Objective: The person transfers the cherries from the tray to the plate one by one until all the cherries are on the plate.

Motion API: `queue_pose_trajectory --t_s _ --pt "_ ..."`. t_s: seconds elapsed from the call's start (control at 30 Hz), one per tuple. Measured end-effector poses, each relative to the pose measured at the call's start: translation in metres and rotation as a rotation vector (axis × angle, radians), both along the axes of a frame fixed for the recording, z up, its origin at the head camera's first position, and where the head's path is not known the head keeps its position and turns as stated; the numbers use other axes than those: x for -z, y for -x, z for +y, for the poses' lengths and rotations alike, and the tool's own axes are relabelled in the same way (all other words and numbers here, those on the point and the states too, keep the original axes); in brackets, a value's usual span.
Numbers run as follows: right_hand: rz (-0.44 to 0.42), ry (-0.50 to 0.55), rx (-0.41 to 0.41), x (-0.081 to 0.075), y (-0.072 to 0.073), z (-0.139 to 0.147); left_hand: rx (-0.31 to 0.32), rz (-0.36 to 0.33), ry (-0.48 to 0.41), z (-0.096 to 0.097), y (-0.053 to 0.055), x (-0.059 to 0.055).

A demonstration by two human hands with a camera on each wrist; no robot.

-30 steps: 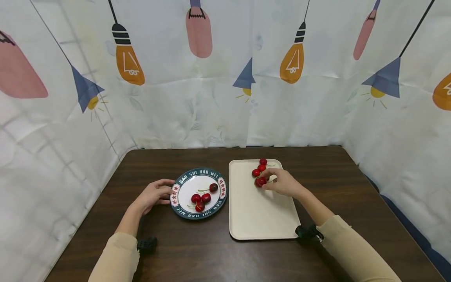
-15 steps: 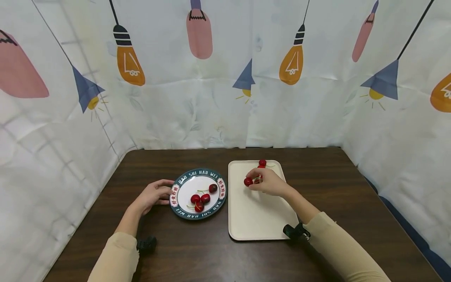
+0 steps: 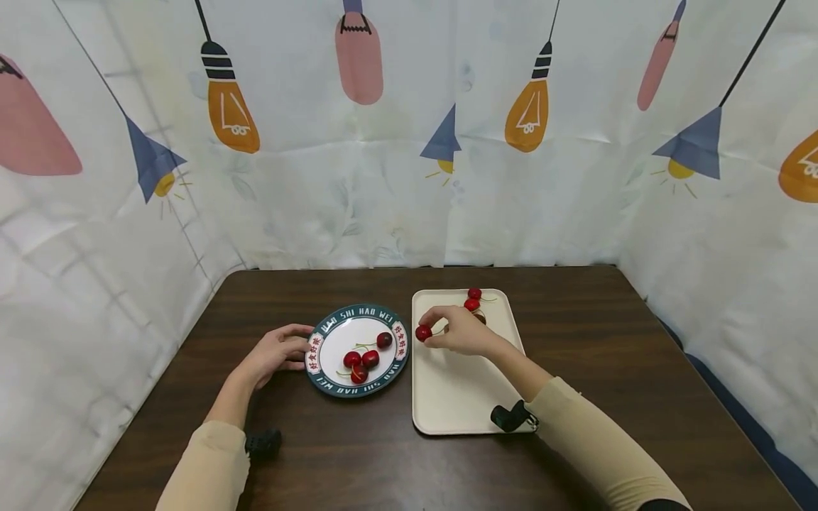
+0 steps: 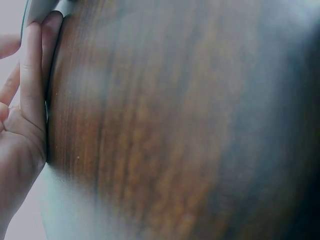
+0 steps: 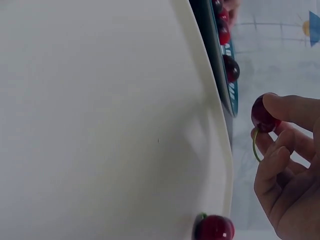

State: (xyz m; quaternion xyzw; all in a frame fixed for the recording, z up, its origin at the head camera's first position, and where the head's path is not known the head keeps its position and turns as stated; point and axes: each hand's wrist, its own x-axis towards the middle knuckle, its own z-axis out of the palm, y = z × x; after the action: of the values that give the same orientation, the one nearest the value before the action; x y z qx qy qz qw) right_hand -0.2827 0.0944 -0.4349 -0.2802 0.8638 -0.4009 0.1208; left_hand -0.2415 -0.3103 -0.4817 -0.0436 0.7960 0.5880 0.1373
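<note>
In the head view my right hand (image 3: 461,331) pinches a dark red cherry (image 3: 423,333) above the left edge of the beige tray (image 3: 469,397). Thumb and fingertips hold it in the right wrist view, where its green stem hangs down from the cherry (image 5: 263,114). To the left, my left hand (image 3: 279,353) touches the rim of a round plate (image 3: 326,384) with a dark teal border. Its fingers (image 4: 32,75) look mostly straight in the left wrist view. Several cherries (image 3: 370,358) with stems lie on the plate's white middle.
A few more cherries (image 3: 471,304) lie at the tray's far end, partly hidden by my right hand. Both dishes stand on a dark wooden table (image 3: 358,454). A patterned white curtain (image 3: 383,199) hangs behind the table and at both sides.
My right hand has moved left from the cherries at the tray's far end, carrying one cherry to the tray's left edge. My left hand has stayed at the plate.
</note>
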Motion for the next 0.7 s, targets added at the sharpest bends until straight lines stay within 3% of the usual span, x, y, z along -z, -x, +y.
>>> queue_pose_trajectory --t_s 0.7 --pt "-0.002 -0.055 -0.155 0.001 -0.010 -0.047 -0.002 0.014 0.007 0.002 -0.002 0.000"
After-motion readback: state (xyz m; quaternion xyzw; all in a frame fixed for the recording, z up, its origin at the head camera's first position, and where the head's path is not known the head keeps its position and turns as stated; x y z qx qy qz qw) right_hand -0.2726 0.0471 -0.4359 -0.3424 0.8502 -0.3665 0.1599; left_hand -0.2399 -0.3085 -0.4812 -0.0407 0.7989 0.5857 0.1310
